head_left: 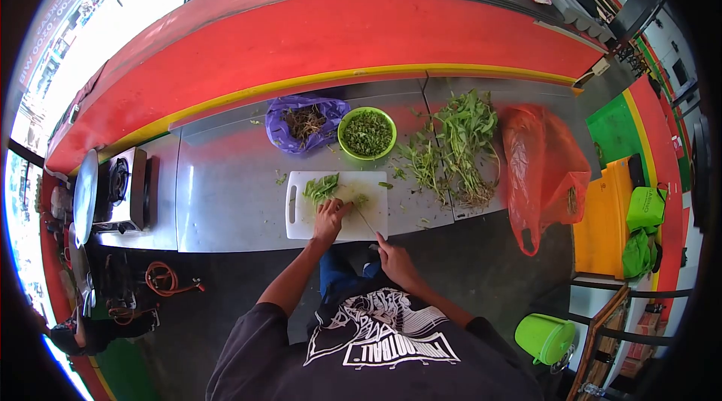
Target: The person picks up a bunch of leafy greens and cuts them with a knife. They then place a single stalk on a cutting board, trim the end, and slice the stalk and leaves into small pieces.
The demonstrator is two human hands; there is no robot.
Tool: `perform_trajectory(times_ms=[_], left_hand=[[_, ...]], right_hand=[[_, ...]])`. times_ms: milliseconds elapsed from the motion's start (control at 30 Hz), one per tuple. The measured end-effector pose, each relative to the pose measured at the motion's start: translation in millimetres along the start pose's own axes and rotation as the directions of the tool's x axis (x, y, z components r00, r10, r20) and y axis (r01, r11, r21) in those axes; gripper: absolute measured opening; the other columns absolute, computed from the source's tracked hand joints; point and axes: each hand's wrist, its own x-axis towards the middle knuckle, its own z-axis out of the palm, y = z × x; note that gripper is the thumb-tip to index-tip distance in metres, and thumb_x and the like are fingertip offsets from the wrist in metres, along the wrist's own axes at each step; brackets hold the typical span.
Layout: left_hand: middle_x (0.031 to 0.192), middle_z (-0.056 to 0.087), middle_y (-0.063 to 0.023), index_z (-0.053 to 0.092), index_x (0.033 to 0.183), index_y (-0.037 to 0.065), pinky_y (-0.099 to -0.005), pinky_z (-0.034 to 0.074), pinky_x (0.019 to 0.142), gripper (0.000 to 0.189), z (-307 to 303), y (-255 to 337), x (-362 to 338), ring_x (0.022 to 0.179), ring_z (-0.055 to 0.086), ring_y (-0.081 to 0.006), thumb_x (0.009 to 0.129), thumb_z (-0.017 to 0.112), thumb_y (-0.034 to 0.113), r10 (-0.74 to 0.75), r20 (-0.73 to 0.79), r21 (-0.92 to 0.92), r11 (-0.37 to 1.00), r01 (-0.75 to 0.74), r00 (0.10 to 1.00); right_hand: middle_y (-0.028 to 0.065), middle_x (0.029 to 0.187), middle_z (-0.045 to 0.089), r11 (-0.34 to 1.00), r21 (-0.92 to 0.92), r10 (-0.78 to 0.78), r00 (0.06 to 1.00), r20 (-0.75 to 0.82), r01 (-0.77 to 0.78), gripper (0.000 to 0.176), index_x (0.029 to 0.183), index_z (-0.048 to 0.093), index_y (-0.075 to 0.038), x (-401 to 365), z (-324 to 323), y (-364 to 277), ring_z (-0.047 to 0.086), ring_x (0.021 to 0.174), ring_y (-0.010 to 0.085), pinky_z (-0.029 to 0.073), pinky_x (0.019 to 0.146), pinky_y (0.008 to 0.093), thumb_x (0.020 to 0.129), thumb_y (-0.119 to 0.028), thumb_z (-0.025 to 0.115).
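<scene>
1. My left hand [329, 214] is curled down on the leafy greens [322, 188], pinning them to the cutting board [301, 226].
2. Right hand [391, 254] closed around knife [366, 220], blade beside the greens.
3. Board lies on counter [226, 190], near green bowl [339, 130].

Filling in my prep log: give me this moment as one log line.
left hand: holding greens on cutting board | right hand: gripping knife | green bowl: holds chopped leaves

Steel worktop [226, 198] below red counter [338, 32]
</scene>
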Motion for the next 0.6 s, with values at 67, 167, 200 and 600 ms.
perform_trajectory(times_ms=[67, 167, 200, 600], left_hand=[[0.100, 0.059, -0.0057, 0.071, 0.117, 0.017, -0.0404, 0.044, 0.080, 0.042, 0, 2, 0, 0.092, 0.059, -0.0242, 0.080, 0.057, 0.002, -0.020, -0.017, -0.017, 1.000, 0.020, 1.000], [0.100, 0.060, -0.0071, 0.071, 0.116, 0.016, -0.0411, 0.045, 0.081, 0.041, -4, 5, 1, 0.092, 0.059, -0.0260, 0.080, 0.058, 0.001, -0.034, -0.023, -0.072, 0.997, 0.032, 0.999], [0.100, 0.060, -0.0071, 0.071, 0.116, 0.016, -0.0411, 0.045, 0.081, 0.041, -3, 5, 1, 0.092, 0.059, -0.0260, 0.080, 0.058, 0.001, -0.035, -0.023, -0.067, 0.997, 0.033, 0.999], [0.101, 0.062, -0.0096, 0.070, 0.114, 0.010, -0.0429, 0.047, 0.085, 0.035, 2, 7, -1, 0.092, 0.059, -0.0305, 0.083, 0.059, 0.000, -0.066, -0.084, -0.190, 0.980, 0.049, 0.994]], right_hand=[[0.0269, 0.080, 0.065, 0.999, -0.036, -0.004, 1.000, 0.019, 0.005, 0.048, 0.144, 0.050, -0.011, 12, 7, 11, 0.064, 0.074, 0.0456, 0.049, 0.067, 0.0525, 0.097, -0.015, 0.055], [0.0271, 0.078, 0.064, 0.999, 0.002, -0.038, 0.998, -0.045, 0.038, 0.047, 0.143, 0.051, -0.010, 20, 11, 7, 0.064, 0.074, 0.0457, 0.049, 0.066, 0.0517, 0.097, -0.015, 0.056], [0.0271, 0.078, 0.064, 0.999, 0.006, -0.040, 0.998, -0.044, 0.041, 0.047, 0.143, 0.051, -0.010, 20, 10, 6, 0.064, 0.074, 0.0457, 0.049, 0.066, 0.0517, 0.097, -0.015, 0.056], [0.0266, 0.076, 0.064, 0.998, -0.034, -0.058, 0.998, -0.011, 0.057, 0.051, 0.146, 0.047, -0.009, 23, 21, 18, 0.064, 0.072, 0.0457, 0.048, 0.064, 0.0521, 0.096, -0.013, 0.057]])
